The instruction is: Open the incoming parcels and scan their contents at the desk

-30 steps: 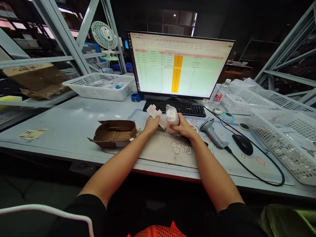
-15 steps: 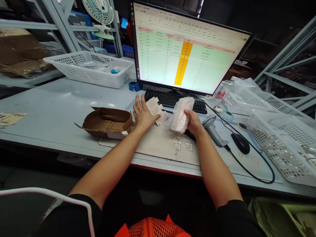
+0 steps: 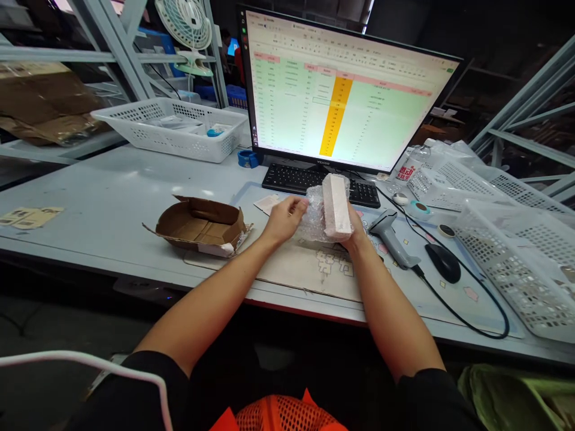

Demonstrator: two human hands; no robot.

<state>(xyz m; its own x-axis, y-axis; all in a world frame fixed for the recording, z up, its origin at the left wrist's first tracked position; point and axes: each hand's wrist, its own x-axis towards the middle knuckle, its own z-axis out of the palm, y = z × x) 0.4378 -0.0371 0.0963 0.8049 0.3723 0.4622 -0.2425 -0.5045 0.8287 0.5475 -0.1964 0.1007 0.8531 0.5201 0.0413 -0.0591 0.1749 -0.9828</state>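
Your worktop [image 3: 108, 185] has a keyboard [image 3: 291, 179] and, left of it, an open cardboard box [image 3: 179, 239]. Your left hand [image 3: 284, 220] curls at the bubble wrap [image 3: 313, 220], can't tell if pinching; right hand [image 3: 356, 227] grips the white box [image 3: 336, 206] inside, near the keys.

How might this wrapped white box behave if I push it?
The white box should stay stiff, judging by its straight edges. Its bubble wrap, loose on one side, may flop. Stood on end, it could tip, being long and narrow.
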